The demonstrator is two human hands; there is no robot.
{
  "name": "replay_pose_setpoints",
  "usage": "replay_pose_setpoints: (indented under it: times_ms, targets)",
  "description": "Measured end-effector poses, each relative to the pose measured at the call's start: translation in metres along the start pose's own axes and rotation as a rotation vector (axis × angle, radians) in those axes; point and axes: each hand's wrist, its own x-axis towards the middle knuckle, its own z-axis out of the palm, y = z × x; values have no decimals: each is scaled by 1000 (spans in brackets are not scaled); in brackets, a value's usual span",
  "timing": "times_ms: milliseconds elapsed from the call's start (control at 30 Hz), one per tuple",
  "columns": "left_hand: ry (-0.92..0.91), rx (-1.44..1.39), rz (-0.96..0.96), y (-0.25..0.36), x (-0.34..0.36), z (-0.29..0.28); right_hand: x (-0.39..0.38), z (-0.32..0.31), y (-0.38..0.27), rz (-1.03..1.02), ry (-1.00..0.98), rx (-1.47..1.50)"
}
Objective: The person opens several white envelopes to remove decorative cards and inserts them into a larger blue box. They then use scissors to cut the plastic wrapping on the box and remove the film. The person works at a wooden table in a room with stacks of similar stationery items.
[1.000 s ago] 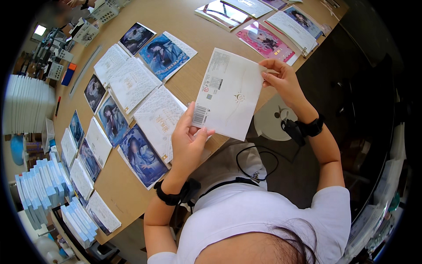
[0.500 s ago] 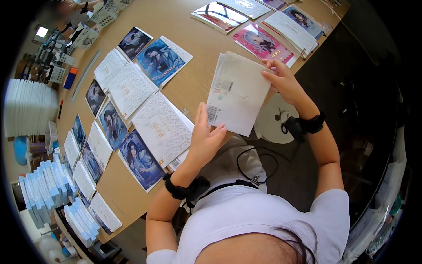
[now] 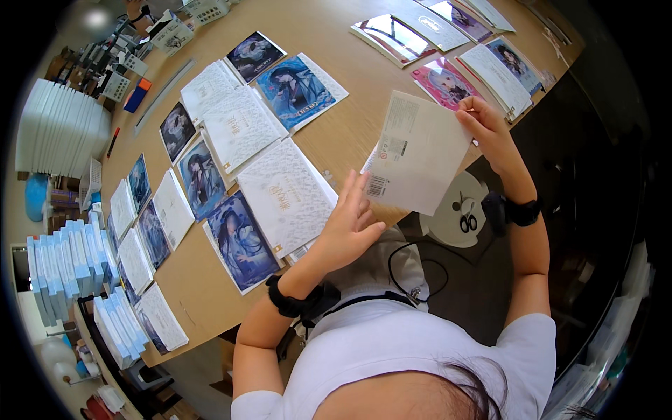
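Note:
My right hand (image 3: 492, 134) pinches the upper right edge of a flat, pale card packet (image 3: 425, 157) between thumb and fingers. Its visible side bears small print and a barcode, and it is tilted over the table's front edge. At the packet's lower left edge is my left hand (image 3: 352, 229), fingers stretched out and thumb apart, with the fingertips at or just touching that edge. Left of this hand lies a white patterned sheet stack with gold lettering (image 3: 285, 196), beside a blue illustrated card (image 3: 243, 241).
Rows of picture cards and white packets cover the table (image 3: 343, 129). Stacked pale blue boxes (image 3: 70, 262) stand at the far left. A pink card (image 3: 442, 80) lies at the back right. Scissors (image 3: 467, 222) rest on a round white stool (image 3: 448, 227).
The packet has turned in my hands, showing more of its printed side. In the picture, both hands and the table's contents sit further right. My right hand keeps its pinch.

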Motion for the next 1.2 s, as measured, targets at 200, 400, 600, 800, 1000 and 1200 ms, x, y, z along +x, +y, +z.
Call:
replay_pose_setpoints:
  times_ms: [200,400,600,800,1000,1200]
  targets:
    - [92,214,49,41,-43,-50,-27,31,-68,-77,-80,-84]
    - [365,452,423,59,-79,-81,-41,91,-80,-139,-293,-78]
    - [271,855,349,54,-111,-77,-50,184,-79,-183,-594,-66]
    - [344,666,265,21,-143,-90,-52,220,-72,-106,-749,-13]
    - [401,582,119,-1,-163,-99,-47,234,-66,-149,-791,-219]
    - [407,715,148,-5,-159,-98,-44,245,-58,-322,-757,-308]
